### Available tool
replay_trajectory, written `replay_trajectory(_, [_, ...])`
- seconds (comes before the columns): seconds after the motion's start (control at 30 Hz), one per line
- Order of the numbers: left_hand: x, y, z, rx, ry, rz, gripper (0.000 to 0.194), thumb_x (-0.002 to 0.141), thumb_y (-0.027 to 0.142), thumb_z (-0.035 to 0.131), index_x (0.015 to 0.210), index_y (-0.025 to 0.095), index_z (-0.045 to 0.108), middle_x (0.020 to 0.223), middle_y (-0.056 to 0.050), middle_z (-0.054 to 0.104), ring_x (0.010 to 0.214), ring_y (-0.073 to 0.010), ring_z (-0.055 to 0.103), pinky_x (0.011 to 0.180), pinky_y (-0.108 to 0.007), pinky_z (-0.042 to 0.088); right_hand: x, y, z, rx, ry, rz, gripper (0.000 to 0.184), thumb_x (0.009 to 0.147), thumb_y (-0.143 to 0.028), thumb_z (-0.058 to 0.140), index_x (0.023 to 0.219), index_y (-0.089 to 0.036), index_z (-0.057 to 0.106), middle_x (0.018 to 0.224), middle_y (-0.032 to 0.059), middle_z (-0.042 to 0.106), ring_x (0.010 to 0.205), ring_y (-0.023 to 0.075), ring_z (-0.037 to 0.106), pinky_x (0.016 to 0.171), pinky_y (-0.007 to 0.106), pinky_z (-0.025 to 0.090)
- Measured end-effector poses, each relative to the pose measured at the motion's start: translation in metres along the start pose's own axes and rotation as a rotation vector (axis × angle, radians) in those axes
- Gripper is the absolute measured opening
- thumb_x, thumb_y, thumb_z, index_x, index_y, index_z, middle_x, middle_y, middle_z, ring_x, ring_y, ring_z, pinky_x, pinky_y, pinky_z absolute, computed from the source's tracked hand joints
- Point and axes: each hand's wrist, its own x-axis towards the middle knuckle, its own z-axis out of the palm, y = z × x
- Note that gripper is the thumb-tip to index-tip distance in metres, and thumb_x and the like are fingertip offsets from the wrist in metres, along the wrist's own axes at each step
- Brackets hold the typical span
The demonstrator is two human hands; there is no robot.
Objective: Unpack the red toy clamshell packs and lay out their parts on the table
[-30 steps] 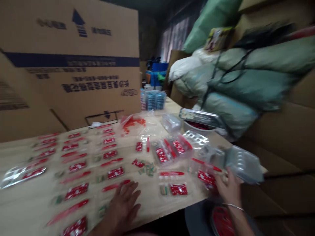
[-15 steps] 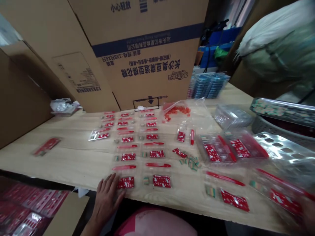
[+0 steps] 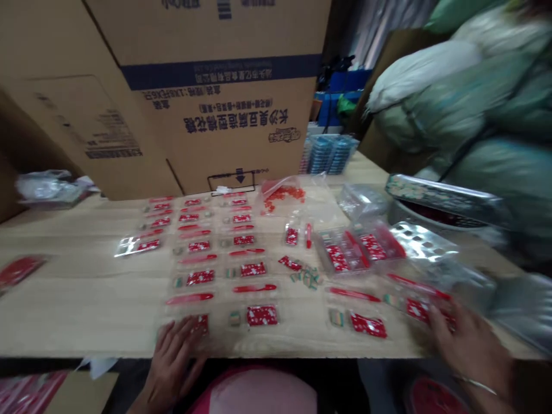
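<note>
My left hand (image 3: 175, 356) lies flat at the table's front edge. Its extended fingers partly cover a clear plastic tray holding a red pen (image 3: 190, 299) and a red patterned sachet (image 3: 201, 324). On the right, my right hand (image 3: 472, 348) is closed on the near right end of another clear tray (image 3: 399, 307), blurred by motion. That tray carries a red pen (image 3: 418, 286), a red sachet (image 3: 417, 309) and a small green-and-tan block (image 3: 391, 299). Just left of it lies a similar filled tray (image 3: 340, 339).
Rows of filled trays (image 3: 235, 336) cover the table's middle. Beyond them stand a big cardboard box (image 3: 241, 149) and a bag of red pieces (image 3: 284, 198). Small loose blocks (image 3: 308, 277), stacked filled trays (image 3: 366, 267), empty clear trays (image 3: 362, 201) and a basket (image 3: 397, 213) lie rightward.
The view has swung to the right, bringing my right hand fully into sight. The tray at my right hand has shifted closer to the neighbouring tray. My left hand stays at its tray.
</note>
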Motion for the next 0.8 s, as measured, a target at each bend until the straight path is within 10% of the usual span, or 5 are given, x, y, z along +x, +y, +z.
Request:
replay_trajectory(0.3, [0.081,0.044,0.06,-0.199,-0.007,0.335,0.028,0.089,0.033,0.048,0.112,0.022,0.06,0.111,-0.007,0.068,0.109,-0.0226,0.058,0.102,-0.04,0.038,0.018,-0.002,-0.005,0.091,0.096,0.166,0.045,0.08,-0.041,0.037,0.101,-0.013,0.065,0.098,0.0153,0.064,0.089,0.0261,0.059,0.084,0.043,0.048])
replay_trajectory(0.63, [0.178,0.149,0.091,-0.438,-0.552,0.464,0.058,0.083,0.026,0.055,0.139,0.022,0.039,0.146,-0.008,0.043,0.131,-0.0242,0.044,0.106,-0.044,0.041,0.026,0.005,-0.01,0.145,0.153,0.203,0.042,0.077,-0.027,0.036,0.099,-0.014,0.069,0.095,0.0131,0.069,0.084,0.0238,0.063,0.079,0.038,0.051])
replay_trajectory(0.8, [0.177,0.155,0.103,-0.419,-0.533,0.461,0.062,0.079,0.024,0.058,0.138,0.025,0.041,0.144,-0.007,0.045,0.127,-0.0251,0.048,0.103,-0.043,0.044,0.018,0.011,-0.038,0.132,0.224,0.203,0.038,0.079,-0.026,0.039,0.099,-0.016,0.069,0.101,0.0126,0.069,0.091,0.0241,0.063,0.084,0.04,0.05])
